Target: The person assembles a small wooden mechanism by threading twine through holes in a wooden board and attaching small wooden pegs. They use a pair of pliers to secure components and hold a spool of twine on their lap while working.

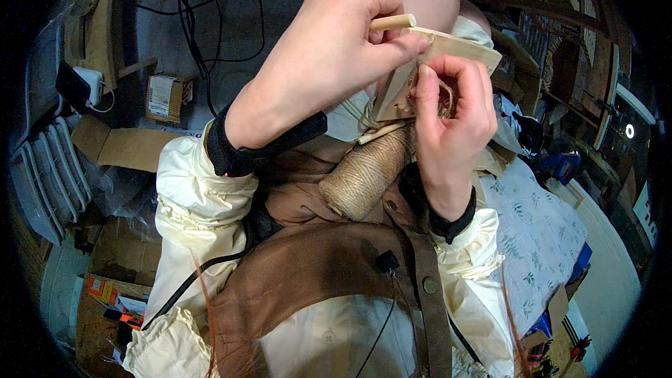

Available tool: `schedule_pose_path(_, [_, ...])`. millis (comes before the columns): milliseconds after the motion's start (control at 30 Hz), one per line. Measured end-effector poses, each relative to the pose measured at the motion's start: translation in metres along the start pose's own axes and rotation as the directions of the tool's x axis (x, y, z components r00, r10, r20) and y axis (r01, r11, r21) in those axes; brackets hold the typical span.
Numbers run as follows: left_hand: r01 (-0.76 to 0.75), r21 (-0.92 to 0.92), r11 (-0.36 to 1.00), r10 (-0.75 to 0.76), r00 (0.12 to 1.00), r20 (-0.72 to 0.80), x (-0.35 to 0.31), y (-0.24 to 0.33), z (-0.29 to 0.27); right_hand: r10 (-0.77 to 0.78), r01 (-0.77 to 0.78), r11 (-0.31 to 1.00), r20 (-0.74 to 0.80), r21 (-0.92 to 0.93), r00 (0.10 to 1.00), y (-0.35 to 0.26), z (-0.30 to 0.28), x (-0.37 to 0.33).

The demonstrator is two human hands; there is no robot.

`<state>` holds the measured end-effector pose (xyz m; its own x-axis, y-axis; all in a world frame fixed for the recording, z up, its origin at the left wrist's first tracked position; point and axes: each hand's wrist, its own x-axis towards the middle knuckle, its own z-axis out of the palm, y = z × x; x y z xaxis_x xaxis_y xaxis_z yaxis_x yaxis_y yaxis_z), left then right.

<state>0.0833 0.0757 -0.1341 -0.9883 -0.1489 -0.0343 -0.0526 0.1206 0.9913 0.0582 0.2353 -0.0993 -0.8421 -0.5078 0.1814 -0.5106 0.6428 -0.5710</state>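
The flat wooden piece [448, 52] is up over the lap, pinched with a dowel [393, 22] in the left hand [329, 49], while the right hand [451, 108] threads twine [444, 98] from the spool [367, 171]; pulling it snug looks next.

Dim, cool light, sharp centre, fisheye bending and black vignette at edges.

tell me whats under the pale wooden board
Under the pale wooden board sits a tan spool of jute twine on the lap. The right hand covers where twine meets board.
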Motion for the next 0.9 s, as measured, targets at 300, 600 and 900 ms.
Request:
schedule_pose_path(300, [-0.011,-0.002,1.0,0.011,1.0,-0.024,-0.003,0.004,0.004,0.024,-0.025,0.997,-0.021,-0.07,0.999,-0.014,-0.001,-0.001])
schedule_pose_path(600, [-0.035,0.038,0.999,0.038,0.996,-0.077,-0.007,0.009,0.011,0.011,-0.014,0.999,-0.073,-0.046,0.997,-0.012,-0.003,-0.007])
schedule_pose_path(900, [-0.099,0.07,0.993,0.108,0.985,-0.137,-0.012,0.012,0.017,0.196,-0.194,0.98,-0.064,0.039,0.978,-0.014,-0.008,-0.011])
